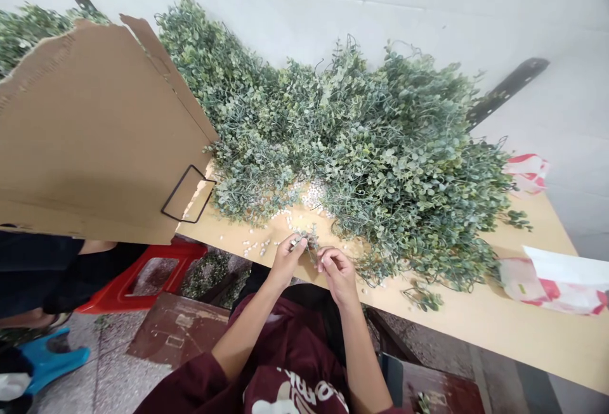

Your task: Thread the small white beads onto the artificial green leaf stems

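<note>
My left hand [284, 263] pinches a small leafy sprig [308, 243] between thumb and fingers [294, 244], closed tight on it, just over the front edge of the worktop [523, 316]. My right hand [339, 276] sits just beside it, its fingers [329, 257] curled inward, nearly shut; I cannot tell whether they grip the sprig too. Loose white beads [259, 244] lie scattered near my hands, with more piled against the big heap of leafy stems [361, 148] behind. A cardboard sheet [95, 135] rises at the worktop's left end.
</note>
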### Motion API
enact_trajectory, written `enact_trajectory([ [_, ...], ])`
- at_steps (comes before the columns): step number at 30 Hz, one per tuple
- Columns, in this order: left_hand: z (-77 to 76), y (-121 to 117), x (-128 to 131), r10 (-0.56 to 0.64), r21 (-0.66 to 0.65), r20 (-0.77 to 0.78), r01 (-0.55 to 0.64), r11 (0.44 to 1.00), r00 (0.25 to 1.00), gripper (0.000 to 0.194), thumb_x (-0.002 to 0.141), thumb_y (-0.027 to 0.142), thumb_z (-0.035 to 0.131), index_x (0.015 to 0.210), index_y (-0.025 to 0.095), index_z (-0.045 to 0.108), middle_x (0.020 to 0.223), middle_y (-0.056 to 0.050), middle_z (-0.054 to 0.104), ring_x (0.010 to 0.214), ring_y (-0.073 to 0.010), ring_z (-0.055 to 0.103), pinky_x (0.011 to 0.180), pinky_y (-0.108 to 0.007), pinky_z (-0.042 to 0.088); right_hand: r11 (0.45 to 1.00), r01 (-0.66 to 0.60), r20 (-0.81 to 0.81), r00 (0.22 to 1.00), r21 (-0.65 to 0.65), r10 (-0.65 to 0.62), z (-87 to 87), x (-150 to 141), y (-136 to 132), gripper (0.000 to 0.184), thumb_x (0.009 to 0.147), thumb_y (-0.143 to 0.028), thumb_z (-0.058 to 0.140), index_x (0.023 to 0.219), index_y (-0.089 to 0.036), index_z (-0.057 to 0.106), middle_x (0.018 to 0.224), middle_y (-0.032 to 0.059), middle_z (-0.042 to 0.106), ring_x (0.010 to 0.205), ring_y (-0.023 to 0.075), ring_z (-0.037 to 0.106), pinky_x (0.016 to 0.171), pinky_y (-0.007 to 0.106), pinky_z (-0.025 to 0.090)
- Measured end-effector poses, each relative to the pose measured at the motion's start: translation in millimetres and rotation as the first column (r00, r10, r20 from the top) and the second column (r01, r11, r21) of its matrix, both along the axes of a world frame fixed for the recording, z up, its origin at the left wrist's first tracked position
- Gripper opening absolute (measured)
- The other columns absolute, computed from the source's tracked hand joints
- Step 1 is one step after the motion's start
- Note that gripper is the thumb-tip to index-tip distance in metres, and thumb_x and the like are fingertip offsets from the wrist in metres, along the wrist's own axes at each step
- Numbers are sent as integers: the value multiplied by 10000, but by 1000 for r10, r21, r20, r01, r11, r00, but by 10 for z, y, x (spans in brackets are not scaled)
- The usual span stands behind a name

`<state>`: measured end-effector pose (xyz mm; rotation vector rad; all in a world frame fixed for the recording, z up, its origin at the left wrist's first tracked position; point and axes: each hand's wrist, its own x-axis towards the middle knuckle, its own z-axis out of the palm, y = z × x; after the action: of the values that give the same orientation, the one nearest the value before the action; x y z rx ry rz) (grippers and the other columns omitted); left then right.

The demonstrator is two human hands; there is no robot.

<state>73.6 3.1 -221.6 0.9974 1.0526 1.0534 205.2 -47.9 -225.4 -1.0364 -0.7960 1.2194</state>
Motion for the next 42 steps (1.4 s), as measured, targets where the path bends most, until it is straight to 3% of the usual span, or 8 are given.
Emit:
enact_trajectory([
  [3, 2, 39, -1, -7, -17, 55, 8, 1000, 998, 387, 814, 471, 657, 1017, 142, 650, 924, -67, 668, 827, -161, 618, 775, -264, 492, 1000, -19, 17, 1000, -3, 19, -2, -6, -5, 191, 822, -365, 659, 762, -193, 602, 839, 28, 612, 580, 111, 525, 676, 320, 500],
  [9, 20, 76, -71, -119, 1, -62, 119, 993, 991, 472, 827, 500, 619, 1140, 146, 621, 830, -44, 662, 513, -80, 478, 508, -213, 413, 999, 28, -20, 999, -34, -29, 0, -4, 11, 219, 816, -389, 665, 749, -195, 591, 729, -3, 584, 511, 93, 467, 616, 305, 492],
  [14, 86, 43, -110, -283, 200, -290, 347, 916, 914, 356, 904, 457, 518, 947, 147, 688, 826, -54, 669, 753, -159, 585, 713, -248, 467, 994, 89, -47, 995, -62, -92, 14, 50, 61, 268, 808, -415, 673, 698, -188, 583, 652, -22, 522, 446, 66, 373, 515, 269, 430],
  [19, 154, 35, -116, -383, 258, -375, 492, 832, 844, 352, 933, 421, 461, 964, 161, 696, 902, -70, 689, 829, -184, 602, 790, -269, 469, 992, 74, 43, 997, -106, -69, 33, 152, 130, 309, 777, -458, 693, 678, -185, 588, 598, -24, 512, 421, 65, 339, 462, 254, 383],
  [27, 154, 48, -137, -395, 286, -378, 512, 810, 837, 312, 936, 360, 463, 899, 168, 706, 820, -43, 677, 756, -156, 599, 722, -232, 440, 980, -95, 86, 990, -176, 111, 46, 216, 179, 281, 778, -423, 706, 674, -173, 631, 581, -19, 550, 453, 79, 403, 490, 246, 357],
  [42, 123, 59, -137, -390, 294, -376, 507, 810, 840, 257, 897, 294, 489, 828, 159, 696, 787, -39, 675, 717, -148, 595, 697, -229, 431, 974, -127, 70, 987, -186, 142, 72, 206, 185, 263, 786, -397, 706, 671, -174, 626, 599, -21, 544, 465, 78, 403, 505, 247, 350],
])
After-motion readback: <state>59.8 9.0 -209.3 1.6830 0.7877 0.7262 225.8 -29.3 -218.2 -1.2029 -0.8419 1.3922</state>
